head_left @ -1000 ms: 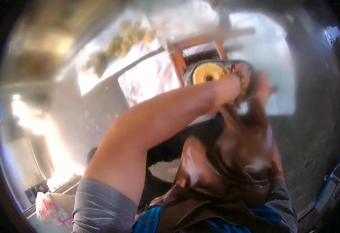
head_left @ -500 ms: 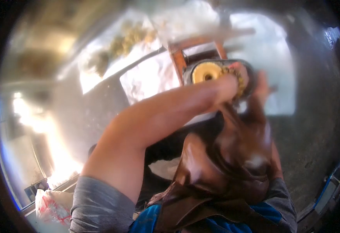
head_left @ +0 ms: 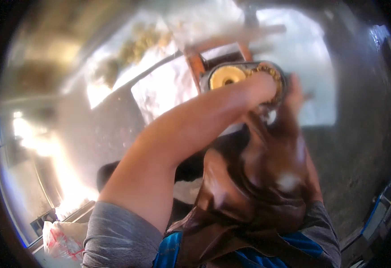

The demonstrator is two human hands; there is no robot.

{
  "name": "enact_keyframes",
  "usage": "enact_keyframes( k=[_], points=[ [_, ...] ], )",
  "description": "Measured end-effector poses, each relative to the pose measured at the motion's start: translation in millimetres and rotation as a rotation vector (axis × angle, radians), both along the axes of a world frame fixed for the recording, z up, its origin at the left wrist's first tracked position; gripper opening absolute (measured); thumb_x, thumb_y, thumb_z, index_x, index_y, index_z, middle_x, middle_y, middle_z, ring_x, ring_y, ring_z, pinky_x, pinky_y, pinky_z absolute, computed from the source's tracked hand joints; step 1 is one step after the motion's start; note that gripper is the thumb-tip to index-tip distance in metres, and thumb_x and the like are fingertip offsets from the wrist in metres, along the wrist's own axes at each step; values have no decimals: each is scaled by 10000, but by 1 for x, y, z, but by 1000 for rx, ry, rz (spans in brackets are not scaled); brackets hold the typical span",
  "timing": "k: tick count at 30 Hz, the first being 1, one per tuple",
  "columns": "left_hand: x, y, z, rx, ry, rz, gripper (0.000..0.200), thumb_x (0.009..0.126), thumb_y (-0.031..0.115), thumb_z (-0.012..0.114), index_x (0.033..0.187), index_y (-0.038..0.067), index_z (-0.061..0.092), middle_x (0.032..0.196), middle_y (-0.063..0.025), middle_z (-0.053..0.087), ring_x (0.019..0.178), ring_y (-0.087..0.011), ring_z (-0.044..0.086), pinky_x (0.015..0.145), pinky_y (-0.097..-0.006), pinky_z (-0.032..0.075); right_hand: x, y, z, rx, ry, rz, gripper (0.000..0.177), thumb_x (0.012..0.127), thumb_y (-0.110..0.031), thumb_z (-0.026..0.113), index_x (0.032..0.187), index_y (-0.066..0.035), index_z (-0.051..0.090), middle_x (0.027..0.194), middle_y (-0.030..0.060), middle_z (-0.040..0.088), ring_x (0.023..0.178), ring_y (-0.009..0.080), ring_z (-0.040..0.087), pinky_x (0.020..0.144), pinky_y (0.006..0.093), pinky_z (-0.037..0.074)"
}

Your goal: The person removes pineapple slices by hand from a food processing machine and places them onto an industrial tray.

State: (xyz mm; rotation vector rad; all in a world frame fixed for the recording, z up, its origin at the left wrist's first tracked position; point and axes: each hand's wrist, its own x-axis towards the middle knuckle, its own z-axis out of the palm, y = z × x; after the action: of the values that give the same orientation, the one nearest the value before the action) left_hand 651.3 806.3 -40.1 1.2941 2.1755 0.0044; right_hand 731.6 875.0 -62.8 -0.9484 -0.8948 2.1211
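Note:
My left hand [head_left: 265,88] reaches over a dark oval tray [head_left: 285,82], at the end with small gold-brown pieces [head_left: 272,71]; its fingers are mostly hidden among them. A yellow ring-shaped disc [head_left: 224,77] with a dark centre hole sits in the tray's other end, partly behind my left forearm. Close to the tray's right side is my right hand [head_left: 295,96], pointing upward and blurred, its grip unclear. Brown, shiny leather-like material [head_left: 267,178] drapes over my lap and rises in folds toward both hands.
A reddish wooden frame [head_left: 196,64] stands behind the tray. White sheets [head_left: 166,87] lie to its left, and a pale panel [head_left: 316,89] is at the right. Yellowish lumps [head_left: 141,42] lie farther back. A plastic bag [head_left: 61,239] sits at the lower left.
The view has shifted slightly, so the tray sits a little farther left and higher. My left hand has moved slightly over the small pieces; my right hand stays beside the tray.

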Motion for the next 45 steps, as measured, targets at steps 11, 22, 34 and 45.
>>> enact_keyframes(
  k=[11, 22, 34, 45],
  points=[
    [4, -22, -38, 225, 98, -202, 165, 779, 155, 612, 864, 28, 676, 820, -126, 660, 746, -234, 631, 661, -354, 503, -1, 3, 1, -140, -27, 42, 246, 921, -244, 604, 930, 1, 623, 844, 93, 652, 717, 191, 618, 684, 317, 509],
    [-3, -34, -36, 331, -67, -18, 135, 757, 57, 562, 761, 22, 692, 741, -165, 655, 674, -288, 645, 628, -377, 519, -15, 4, -11, -265, 15, 27, 223, 904, -216, 621, 960, 0, 628, 898, 120, 674, 771, 246, 657, 726, 365, 543],
    [-19, -21, -12, 233, 121, -192, 117, 739, 114, 611, 747, 59, 713, 751, -151, 672, 701, -288, 658, 644, -367, 527, -12, 10, -30, -58, 20, 44, 242, 909, -189, 619, 1043, 13, 616, 990, 99, 658, 872, 217, 636, 804, 343, 522],
    [-4, -56, -5, 285, 84, -287, 135, 718, 163, 635, 751, 67, 723, 751, -155, 676, 735, -293, 669, 660, -370, 534, 2, -3, -11, -37, 15, 76, 258, 926, -206, 603, 1028, 29, 630, 950, 55, 640, 855, 144, 601, 775, 278, 491]
  ],
)
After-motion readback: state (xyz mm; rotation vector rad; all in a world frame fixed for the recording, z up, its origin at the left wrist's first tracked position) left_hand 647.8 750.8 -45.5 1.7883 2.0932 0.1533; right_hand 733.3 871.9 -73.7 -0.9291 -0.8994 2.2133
